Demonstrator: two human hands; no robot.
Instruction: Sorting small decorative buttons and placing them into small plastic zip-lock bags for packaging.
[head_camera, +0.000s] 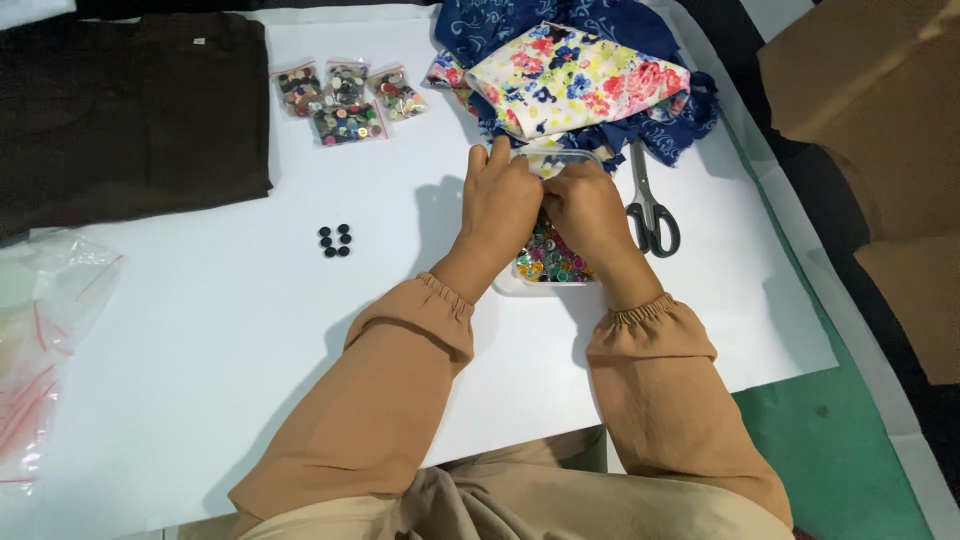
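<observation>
Both hands rest over the clear plastic box (556, 262) full of mixed coloured buttons, which sits on the white sheet (250, 330). The left hand (503, 200) and the right hand (585, 205) curl their fingers down into the box, but I cannot tell if they pinch a button. The scissors (650, 210) lie just right of the box, the six black buttons (335, 240) well to its left, the floral cloth (575, 80) behind it. I think it is better to keep the box flat and pick slowly, so nothing spills
</observation>
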